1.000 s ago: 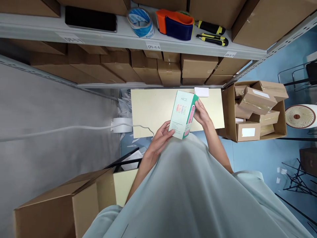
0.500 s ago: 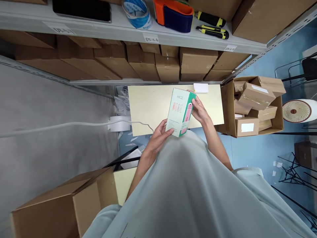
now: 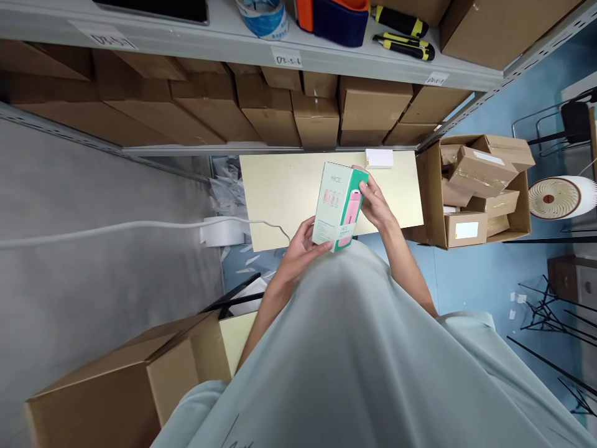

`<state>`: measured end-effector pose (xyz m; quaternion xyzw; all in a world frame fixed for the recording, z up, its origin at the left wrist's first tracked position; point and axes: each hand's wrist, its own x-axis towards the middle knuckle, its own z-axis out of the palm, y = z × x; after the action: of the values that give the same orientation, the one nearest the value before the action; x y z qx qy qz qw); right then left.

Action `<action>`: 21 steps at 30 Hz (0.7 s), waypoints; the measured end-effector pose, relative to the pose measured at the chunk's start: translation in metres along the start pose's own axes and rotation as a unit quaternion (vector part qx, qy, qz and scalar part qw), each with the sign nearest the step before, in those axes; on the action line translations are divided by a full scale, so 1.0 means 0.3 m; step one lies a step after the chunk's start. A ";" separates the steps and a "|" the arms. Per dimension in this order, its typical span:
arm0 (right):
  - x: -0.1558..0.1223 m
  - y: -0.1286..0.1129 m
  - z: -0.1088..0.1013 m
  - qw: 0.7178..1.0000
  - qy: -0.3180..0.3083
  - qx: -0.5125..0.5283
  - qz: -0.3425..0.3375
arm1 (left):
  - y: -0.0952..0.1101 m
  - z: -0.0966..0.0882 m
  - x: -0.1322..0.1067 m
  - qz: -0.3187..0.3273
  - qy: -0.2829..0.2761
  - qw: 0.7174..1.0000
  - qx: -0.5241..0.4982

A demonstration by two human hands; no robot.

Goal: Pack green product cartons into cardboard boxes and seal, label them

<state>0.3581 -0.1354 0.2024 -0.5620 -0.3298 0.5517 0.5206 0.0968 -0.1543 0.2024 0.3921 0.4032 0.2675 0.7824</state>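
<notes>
Between both hands I hold a printed product box (image 3: 332, 202), pale mint on its broad face and green with a pink picture on its narrow side. My left hand (image 3: 301, 252) grips its lower left corner, thumb along the bottom edge. At the upper right edge, my right hand (image 3: 373, 200) is closed on the box with the thumb on the green side. The box is tilted, over the near part of a cream tabletop (image 3: 280, 186). A small white box (image 3: 379, 158) lies on that tabletop just behind my right hand.
A shelf with cardboard boxes (image 3: 314, 121) spans the back; tape (image 3: 263, 18) and box cutters (image 3: 405, 45) lie on its upper board. An open carton (image 3: 426, 199) of parcels stands right, a white fan (image 3: 562, 198) beyond. A large carton (image 3: 93, 392) is at lower left; a white cable (image 3: 116, 230) crosses left.
The product box has turned slightly, showing more of its green side with the pink picture. Both hands keep their hold. The whole view has shifted a little, with the shelf higher in the picture.
</notes>
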 end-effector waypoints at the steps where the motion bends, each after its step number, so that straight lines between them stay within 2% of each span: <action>1: -0.006 0.001 0.009 1.000 0.011 -0.012 0.002 | -0.006 -0.003 0.000 0.007 0.006 1.000 0.011; 7: -0.036 0.024 0.086 0.995 0.061 -0.078 -0.004 | -0.073 -0.046 0.008 0.004 0.064 0.996 0.065; 12: -0.050 0.036 0.128 0.996 0.058 -0.068 -0.017 | -0.111 -0.081 -0.002 0.000 0.053 0.998 0.031; 17: -0.054 0.012 0.112 0.997 0.040 -0.071 -0.004 | -0.097 -0.067 -0.027 -0.008 0.051 0.999 -0.017; 21: -0.026 0.009 0.078 0.999 0.026 -0.035 0.013 | -0.079 -0.046 -0.041 -0.028 0.053 0.996 -0.060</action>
<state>0.3336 -0.1383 0.2054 -0.5980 -0.3276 0.5321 0.5018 0.0811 -0.1707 0.1829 0.3180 0.4380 0.2895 0.7895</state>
